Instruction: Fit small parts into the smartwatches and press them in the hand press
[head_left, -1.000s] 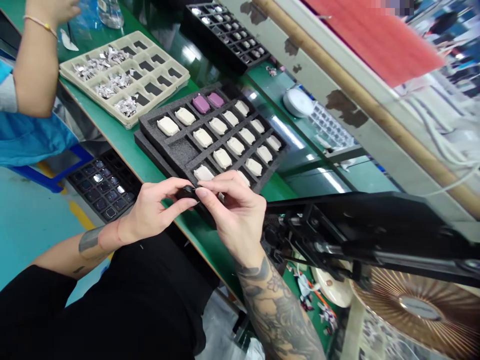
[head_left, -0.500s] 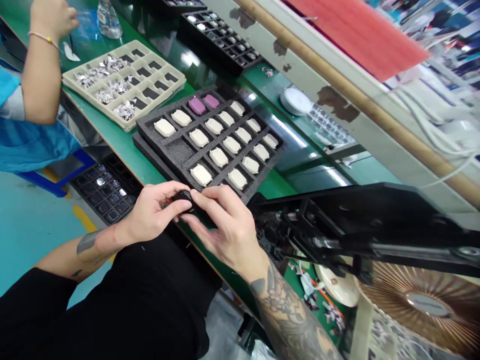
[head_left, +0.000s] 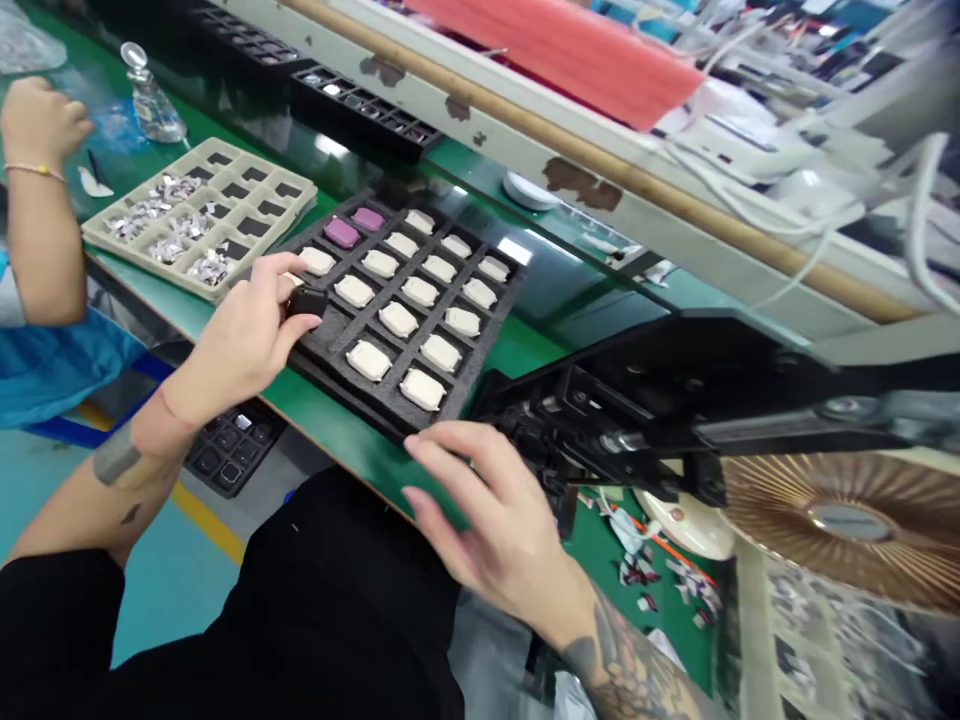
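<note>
My left hand (head_left: 251,325) pinches a small black case-like piece (head_left: 306,302) between thumb and fingers, over the left edge of a dark foam tray (head_left: 334,338). Cream-coloured rounded pieces (head_left: 399,319) fill most of the tray's pockets, and two purple pieces (head_left: 341,232) sit toward its far left. One pocket beside the black piece has no cream piece in it. My right hand (head_left: 480,510) hangs off the tray's near corner, its fingers apart and nothing in them. What kind of part the black piece is, I cannot tell.
A beige tray (head_left: 262,237) of small silvery scraps stands left of the foam tray. Another person's hand (head_left: 45,125) rests near a glass bottle (head_left: 154,100). To the right, a black lever mechanism (head_left: 600,420) and a bronze fan (head_left: 847,520) take up space.
My left hand has carried the black piece away from my right hand, leftward over the foam tray. The right hand has let go and opened. The whole view has shifted.
</note>
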